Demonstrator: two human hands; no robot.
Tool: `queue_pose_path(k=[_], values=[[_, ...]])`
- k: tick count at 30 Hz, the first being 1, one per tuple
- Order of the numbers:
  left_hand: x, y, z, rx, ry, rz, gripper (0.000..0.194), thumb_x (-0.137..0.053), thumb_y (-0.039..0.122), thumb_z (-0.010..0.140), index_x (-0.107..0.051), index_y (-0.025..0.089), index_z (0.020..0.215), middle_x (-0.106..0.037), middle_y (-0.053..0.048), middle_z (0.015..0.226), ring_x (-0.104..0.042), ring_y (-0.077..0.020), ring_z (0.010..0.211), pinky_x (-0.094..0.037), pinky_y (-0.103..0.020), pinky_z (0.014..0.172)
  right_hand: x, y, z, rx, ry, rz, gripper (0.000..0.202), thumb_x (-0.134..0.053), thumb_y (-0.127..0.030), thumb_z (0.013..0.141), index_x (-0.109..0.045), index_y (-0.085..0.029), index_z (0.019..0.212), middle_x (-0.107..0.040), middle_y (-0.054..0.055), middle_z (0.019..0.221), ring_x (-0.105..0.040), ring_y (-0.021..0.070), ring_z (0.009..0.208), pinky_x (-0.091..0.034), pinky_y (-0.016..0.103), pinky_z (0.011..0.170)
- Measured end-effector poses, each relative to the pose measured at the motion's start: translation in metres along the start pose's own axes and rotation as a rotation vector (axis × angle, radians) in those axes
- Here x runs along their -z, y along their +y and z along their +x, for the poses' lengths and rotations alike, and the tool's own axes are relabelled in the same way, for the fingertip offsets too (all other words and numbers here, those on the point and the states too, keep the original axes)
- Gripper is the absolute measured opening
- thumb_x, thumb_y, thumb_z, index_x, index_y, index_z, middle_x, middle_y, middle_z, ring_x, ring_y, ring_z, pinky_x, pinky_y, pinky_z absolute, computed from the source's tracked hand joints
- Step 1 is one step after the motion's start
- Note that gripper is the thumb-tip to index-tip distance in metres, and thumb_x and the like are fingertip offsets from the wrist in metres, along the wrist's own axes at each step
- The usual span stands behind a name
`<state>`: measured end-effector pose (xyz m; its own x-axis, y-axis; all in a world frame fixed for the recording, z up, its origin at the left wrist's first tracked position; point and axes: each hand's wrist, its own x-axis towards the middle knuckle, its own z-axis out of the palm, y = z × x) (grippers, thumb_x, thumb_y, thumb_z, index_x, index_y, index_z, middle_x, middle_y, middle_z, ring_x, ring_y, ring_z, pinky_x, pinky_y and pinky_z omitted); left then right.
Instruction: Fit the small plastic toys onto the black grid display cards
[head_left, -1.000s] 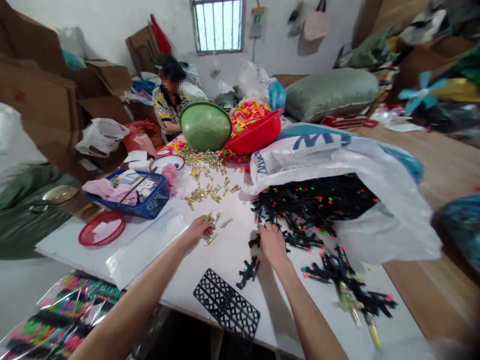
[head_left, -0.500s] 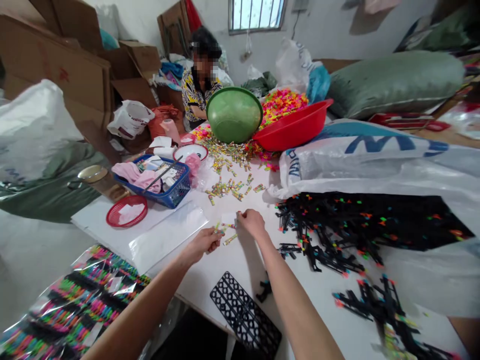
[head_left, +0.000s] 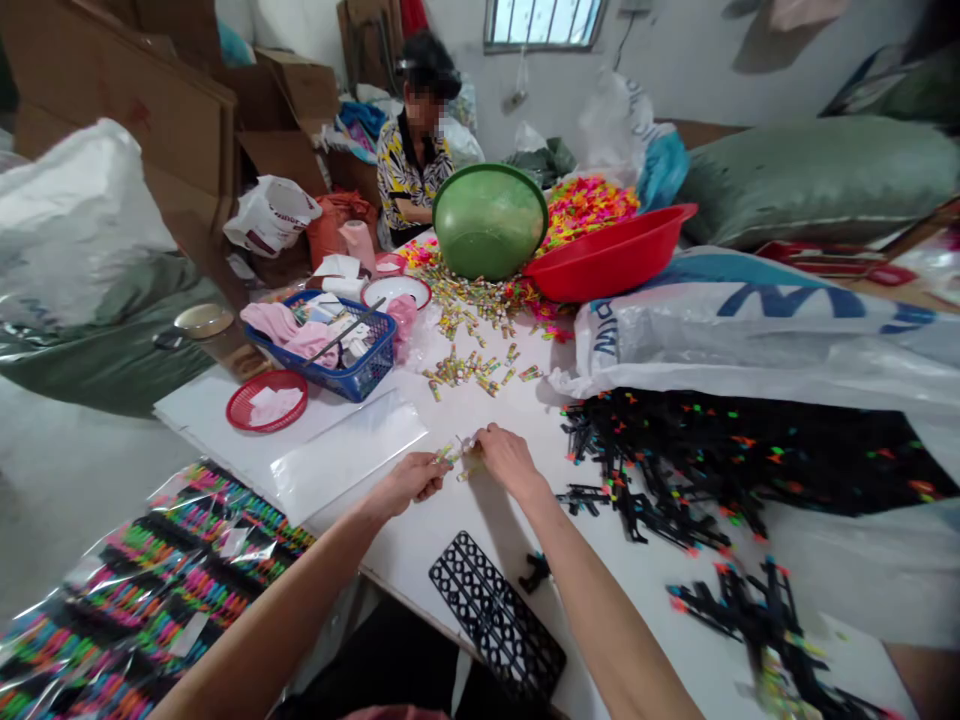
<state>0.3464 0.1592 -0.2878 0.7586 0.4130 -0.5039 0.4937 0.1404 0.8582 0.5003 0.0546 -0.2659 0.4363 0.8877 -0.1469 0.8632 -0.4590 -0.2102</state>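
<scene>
Over the white table (head_left: 420, 550), my left hand (head_left: 411, 482) pinches a small yellow-green printed packet (head_left: 447, 455) at its fingertips. My right hand (head_left: 508, 457) is closed at the fingertips, close to the packet's far end; a tiny whitish piece shows there, too small to name. Another yellow printed packet (head_left: 469, 474) lies on the tabletop just under my right fingers. Nearer to me, a black perforated plastic tray (head_left: 495, 620) rests at the table's front edge. Beside my right forearm is a small black toy gun (head_left: 534, 572), partly hidden.
Black toy guns (head_left: 675, 460) with coloured tips are heaped at right. Loose packets (head_left: 469, 370) lie beyond my hands, before a green basin (head_left: 491, 225) and a red basin (head_left: 611, 262). A blue basket (head_left: 360, 375) stands left. A co-worker (head_left: 412, 165) sits across.
My right hand has come slightly towards my left, and their fingertips are now closer together. The whole view has shifted a little, so the surroundings appear further right.
</scene>
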Motion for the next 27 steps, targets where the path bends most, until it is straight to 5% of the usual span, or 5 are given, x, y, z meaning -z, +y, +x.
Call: queue_pose_path(k=[6, 10, 16, 21, 27], values=[[0.014, 0.001, -0.016, 0.023, -0.006, 0.143, 0.035, -0.054, 0.051, 0.069, -0.046, 0.017, 0.066, -0.044, 0.005, 0.051, -0.035, -0.0072, 0.042, -0.023, -0.022, 0.042, 0.0, -0.002, 0.003, 0.073, 0.021, -0.07, 0.02, -0.041, -0.013, 0.085, -0.06, -0.017, 0.092, -0.057, 0.008, 0.098, -0.06, 0.0179, 0.085, -0.04, 0.025, 0.067], [0.028, 0.008, -0.021, 0.08, -0.152, 0.32, 0.026, -0.069, 0.036, 0.057, -0.054, 0.015, 0.057, -0.049, 0.003, 0.046, -0.04, -0.01, 0.042, -0.025, -0.023, 0.043, 0.01, 0.01, -0.022, 0.131, 0.084, -0.034, 0.017, -0.043, -0.023, 0.088, -0.057, -0.021, 0.097, -0.055, 0.003, 0.099, -0.058, 0.014, 0.082, -0.038, 0.023, 0.065], [0.014, 0.032, 0.033, 0.159, -0.264, 0.525, 0.028, -0.074, 0.006, 0.038, -0.049, 0.018, 0.04, -0.041, 0.004, 0.035, -0.039, -0.0133, 0.037, -0.026, -0.024, 0.042, -0.015, 0.03, -0.093, 0.076, 0.129, 0.038, 0.019, -0.045, -0.018, 0.086, -0.058, -0.025, 0.098, -0.055, 0.0, 0.098, -0.057, 0.011, 0.076, -0.036, 0.021, 0.059], [-0.013, 0.061, 0.064, 0.026, -0.118, 0.664, 0.033, -0.072, 0.001, 0.04, -0.045, 0.02, 0.038, -0.039, 0.001, 0.036, -0.047, -0.0194, 0.049, -0.035, -0.027, 0.049, -0.034, 0.029, -0.124, 0.03, 0.132, -0.021, 0.029, -0.046, -0.01, 0.082, -0.055, -0.027, 0.104, -0.054, 0.001, 0.103, -0.056, 0.0128, 0.083, -0.04, 0.022, 0.067], [-0.031, 0.051, 0.018, -0.082, 0.283, 0.846, 0.019, -0.072, 0.018, 0.056, -0.056, 0.015, 0.066, -0.057, -0.011, 0.068, -0.056, -0.0317, 0.087, -0.041, -0.035, 0.074, -0.041, 0.032, -0.118, 0.046, 0.227, 0.021, 0.026, -0.044, -0.011, 0.086, -0.055, -0.025, 0.105, -0.055, 0.003, 0.103, -0.055, 0.0149, 0.091, -0.042, 0.023, 0.073]])
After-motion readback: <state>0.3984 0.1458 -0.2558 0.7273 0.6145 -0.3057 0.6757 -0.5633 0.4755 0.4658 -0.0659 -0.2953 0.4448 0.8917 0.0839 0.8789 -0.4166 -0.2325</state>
